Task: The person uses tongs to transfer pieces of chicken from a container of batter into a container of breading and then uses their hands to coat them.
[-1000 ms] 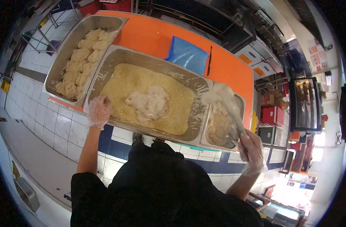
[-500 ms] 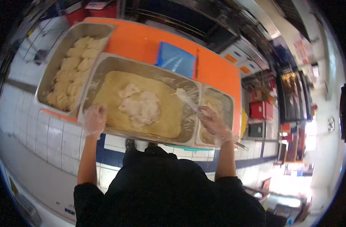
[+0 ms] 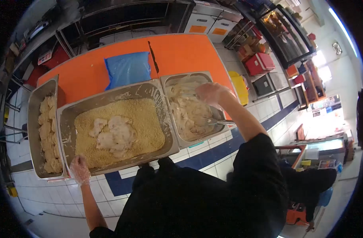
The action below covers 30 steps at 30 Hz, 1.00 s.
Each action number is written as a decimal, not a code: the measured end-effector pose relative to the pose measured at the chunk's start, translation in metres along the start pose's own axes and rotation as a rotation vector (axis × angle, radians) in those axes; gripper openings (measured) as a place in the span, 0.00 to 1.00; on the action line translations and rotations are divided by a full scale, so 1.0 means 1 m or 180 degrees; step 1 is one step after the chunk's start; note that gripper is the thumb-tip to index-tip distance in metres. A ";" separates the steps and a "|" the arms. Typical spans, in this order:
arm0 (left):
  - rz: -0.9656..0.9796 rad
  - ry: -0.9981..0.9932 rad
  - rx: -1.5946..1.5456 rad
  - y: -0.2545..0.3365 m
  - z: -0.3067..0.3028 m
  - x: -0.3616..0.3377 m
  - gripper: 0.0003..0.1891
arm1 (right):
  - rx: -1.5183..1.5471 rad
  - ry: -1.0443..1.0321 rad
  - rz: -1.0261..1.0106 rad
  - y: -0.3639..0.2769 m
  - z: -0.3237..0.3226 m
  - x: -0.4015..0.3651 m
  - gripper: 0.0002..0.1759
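Observation:
My left hand [image 3: 80, 170], in a clear glove, is closed at the near left corner of a large metal tray [image 3: 118, 91], fingers curled over its rim. Inside are yellowish crumbs [image 3: 145, 119] with several pale, batter-wet pieces of raw chicken [image 3: 117, 135] heaped in the middle. My gloved right hand [image 3: 213, 94] is over a smaller metal tray [image 3: 171, 133] of chicken in batter [image 3: 183, 115]. It is closed on a batter-coated utensil [image 3: 186, 93], whose kind is hard to make out. A wire whisk [image 3: 213, 121] leans in that tray, its handle over the near right edge.
To the left, another metal tray [image 3: 33, 131] holds coated pieces [image 3: 47, 135]. A blue plastic bag [image 3: 128, 69] lies on the orange table [image 3: 185, 51] behind the trays. Beyond the table stand a yellow bin [image 3: 239, 87] and a red cooler [image 3: 259, 63]. A person [image 3: 312, 184] is at the far right.
My right hand has moved from the crumb tray's right edge to over the batter tray, taking the utensil with it. My left hand stays at the crumb tray's corner. The view has turned right.

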<state>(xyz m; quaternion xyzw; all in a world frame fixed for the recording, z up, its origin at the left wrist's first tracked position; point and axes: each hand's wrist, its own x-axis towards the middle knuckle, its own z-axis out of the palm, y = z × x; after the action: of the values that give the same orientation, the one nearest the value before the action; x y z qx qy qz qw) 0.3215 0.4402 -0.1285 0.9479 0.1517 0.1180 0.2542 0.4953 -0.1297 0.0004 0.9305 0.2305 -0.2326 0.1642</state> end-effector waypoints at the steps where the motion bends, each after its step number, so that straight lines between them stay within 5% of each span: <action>1: 0.0043 0.0099 0.0081 -0.004 0.003 -0.002 0.15 | -0.0221 -0.0272 -0.0059 -0.001 -0.003 0.013 0.15; 8: 0.0066 0.0311 0.0362 0.002 0.002 -0.002 0.14 | -0.0570 -0.0693 0.0119 -0.028 -0.045 0.045 0.15; 11: -0.0162 0.0061 0.0378 0.020 -0.008 -0.001 0.14 | -0.0695 -0.0028 -0.0239 -0.024 -0.025 0.065 0.14; 17: 0.0208 0.0324 0.0286 -0.021 0.011 -0.001 0.14 | -0.0173 -0.0512 0.0326 -0.001 -0.030 0.014 0.17; 19: 0.0290 0.0298 0.0303 -0.017 0.009 -0.001 0.14 | -0.0150 0.0656 -0.0231 0.035 0.029 0.020 0.19; 22: 0.0217 0.0101 0.0227 0.006 -0.004 0.000 0.14 | 0.0871 0.0703 -0.0252 0.049 0.021 -0.016 0.20; 28: 0.0204 -0.0064 0.0011 -0.006 0.004 0.003 0.15 | 0.0857 -0.0314 0.0623 0.040 -0.050 -0.074 0.21; 30: 0.0208 -0.0127 -0.0005 -0.010 0.006 0.003 0.15 | 0.0885 0.0041 0.0308 0.050 -0.014 -0.062 0.19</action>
<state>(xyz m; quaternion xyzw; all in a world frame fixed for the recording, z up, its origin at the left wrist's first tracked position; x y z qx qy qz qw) 0.3233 0.4467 -0.1379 0.9543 0.1154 0.1074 0.2539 0.4767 -0.1877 0.0536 0.9557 0.1520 -0.2482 0.0432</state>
